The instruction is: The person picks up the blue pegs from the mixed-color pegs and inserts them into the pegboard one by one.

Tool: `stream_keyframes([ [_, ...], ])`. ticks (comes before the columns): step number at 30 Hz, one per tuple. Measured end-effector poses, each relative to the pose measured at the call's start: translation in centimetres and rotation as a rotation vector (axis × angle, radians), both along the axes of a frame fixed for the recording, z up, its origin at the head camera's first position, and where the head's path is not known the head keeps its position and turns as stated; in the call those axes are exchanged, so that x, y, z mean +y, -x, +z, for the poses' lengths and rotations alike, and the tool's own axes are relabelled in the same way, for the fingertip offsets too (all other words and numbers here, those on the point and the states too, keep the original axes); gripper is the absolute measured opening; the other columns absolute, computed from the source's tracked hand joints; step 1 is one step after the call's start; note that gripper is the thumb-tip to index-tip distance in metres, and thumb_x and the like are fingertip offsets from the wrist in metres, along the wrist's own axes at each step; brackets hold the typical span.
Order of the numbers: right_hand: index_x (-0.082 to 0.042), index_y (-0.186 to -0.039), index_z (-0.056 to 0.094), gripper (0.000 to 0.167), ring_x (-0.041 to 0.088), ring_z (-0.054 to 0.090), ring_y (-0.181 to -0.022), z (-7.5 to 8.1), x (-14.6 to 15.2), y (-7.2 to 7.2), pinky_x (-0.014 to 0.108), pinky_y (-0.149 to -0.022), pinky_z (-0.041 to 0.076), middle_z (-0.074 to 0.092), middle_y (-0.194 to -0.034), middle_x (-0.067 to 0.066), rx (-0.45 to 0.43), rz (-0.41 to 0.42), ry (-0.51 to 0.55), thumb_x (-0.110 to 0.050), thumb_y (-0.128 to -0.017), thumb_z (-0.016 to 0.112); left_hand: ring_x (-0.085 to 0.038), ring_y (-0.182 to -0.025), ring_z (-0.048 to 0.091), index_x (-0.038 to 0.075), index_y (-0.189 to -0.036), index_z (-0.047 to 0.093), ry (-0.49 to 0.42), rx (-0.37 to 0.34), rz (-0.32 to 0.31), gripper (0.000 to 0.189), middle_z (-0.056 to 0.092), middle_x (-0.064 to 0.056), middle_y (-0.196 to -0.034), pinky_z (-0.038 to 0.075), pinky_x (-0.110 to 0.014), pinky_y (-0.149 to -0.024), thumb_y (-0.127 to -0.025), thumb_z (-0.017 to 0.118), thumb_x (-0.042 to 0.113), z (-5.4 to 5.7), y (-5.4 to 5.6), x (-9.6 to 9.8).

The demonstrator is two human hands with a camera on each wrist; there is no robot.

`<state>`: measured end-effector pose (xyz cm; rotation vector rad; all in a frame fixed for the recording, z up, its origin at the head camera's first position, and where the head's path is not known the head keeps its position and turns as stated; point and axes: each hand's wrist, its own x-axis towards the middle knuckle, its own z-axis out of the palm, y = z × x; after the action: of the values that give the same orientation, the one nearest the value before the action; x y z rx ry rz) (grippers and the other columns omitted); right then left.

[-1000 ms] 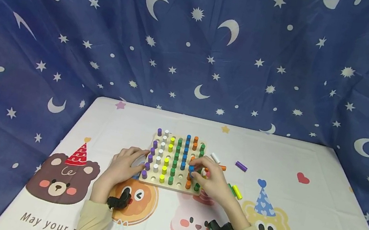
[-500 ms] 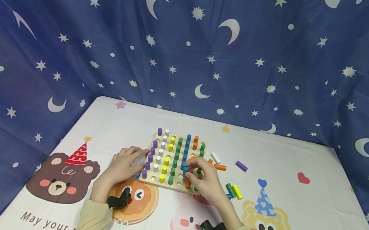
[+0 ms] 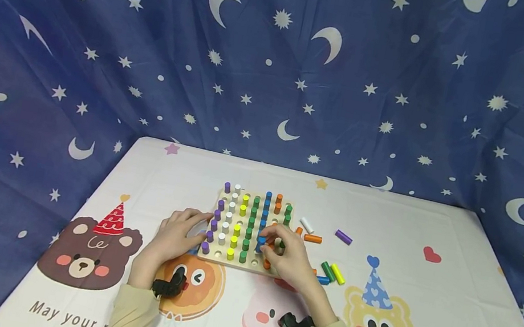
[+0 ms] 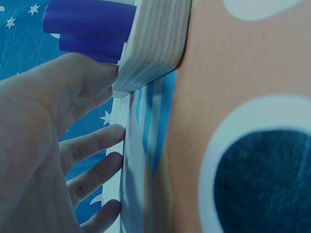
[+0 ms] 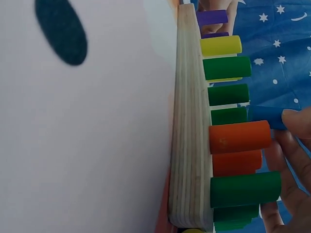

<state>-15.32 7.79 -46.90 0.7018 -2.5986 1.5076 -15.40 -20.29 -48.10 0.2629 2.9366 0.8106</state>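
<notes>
A wooden pegboard bears upright columns of purple, white, yellow, green, blue and orange pegs. My right hand pinches a blue peg over the blue column's front part. In the right wrist view the thumb and a finger hold that blue peg behind orange pegs; its lower end is partly hidden. My left hand rests at the board's left side. Seen from the left wrist, its thumb touches the board's edge beside purple pegs, while the other fingers extend loosely.
Right of the board lie loose pegs: white, orange, purple, green, yellow and blue. A printed cloth covers the table; a blue starry curtain stands behind.
My right hand has moved left with the blue peg, from above the orange column to the blue column. The left hand has stayed in place.
</notes>
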Motion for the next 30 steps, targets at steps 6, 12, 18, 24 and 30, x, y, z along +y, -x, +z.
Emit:
stream_keyframes([
  [6,-0.019,-0.099,0.065,0.025,0.019,0.056,-0.085,-0.12,-0.39,0.02,0.034,-0.081,0.041,0.063,-0.087,-0.006,0.042,-0.054,-0.082,-0.004,-0.081,0.073,-0.035,-0.129,0.039,0.025,-0.142,0.047,0.002,-0.007,0.002,0.051,0.049,-0.006,-0.138,0.027,-0.062,-0.106,-0.093,0.058,0.032,0.05,-0.09,-0.09],
  [12,-0.019,-0.098,0.065,0.025,0.018,0.056,-0.083,-0.45,-0.69,-0.02,0.039,-0.09,0.034,0.061,-0.085,-0.01,0.064,-0.07,-0.127,-0.004,-0.08,0.074,-0.034,-0.129,0.039,0.025,-0.142,0.047,0.006,-0.011,0.003,0.051,0.049,-0.007,-0.138,0.027,-0.062,-0.106,-0.093,0.058,0.031,0.05,-0.2,-0.16],
  [18,-0.021,-0.098,0.064,0.026,0.016,0.055,-0.083,-0.48,-0.66,-0.03,0.037,-0.087,0.034,0.061,-0.086,-0.011,0.085,-0.075,-0.166,-0.006,-0.08,0.075,-0.035,-0.127,0.041,0.024,-0.142,0.048,0.008,0.0,0.0,0.051,0.049,-0.007,-0.137,0.027,-0.063,-0.105,-0.093,0.058,0.031,0.02,-0.2,-0.15],
  [24,-0.022,-0.097,0.065,0.024,0.011,0.054,-0.089,-0.53,-0.45,0.02,0.035,-0.087,0.034,0.064,-0.091,-0.011,0.112,-0.082,-0.217,-0.008,-0.08,0.075,-0.035,-0.126,0.041,0.024,-0.142,0.048,-0.004,0.005,-0.005,0.051,0.05,-0.008,-0.136,0.027,-0.063,-0.105,-0.093,0.058,0.03,0.04,-0.1,0.06],
  [30,-0.023,-0.097,0.067,0.023,0.008,0.054,-0.093,-0.68,-0.38,0.03,0.034,-0.087,0.034,0.066,-0.094,-0.012,0.149,-0.091,-0.258,-0.011,-0.08,0.076,-0.034,-0.126,0.041,0.025,-0.142,0.048,-0.001,0.004,-0.003,0.051,0.05,-0.007,-0.137,0.027,-0.062,-0.105,-0.093,0.059,0.03,-0.1,-0.03,0.01],
])
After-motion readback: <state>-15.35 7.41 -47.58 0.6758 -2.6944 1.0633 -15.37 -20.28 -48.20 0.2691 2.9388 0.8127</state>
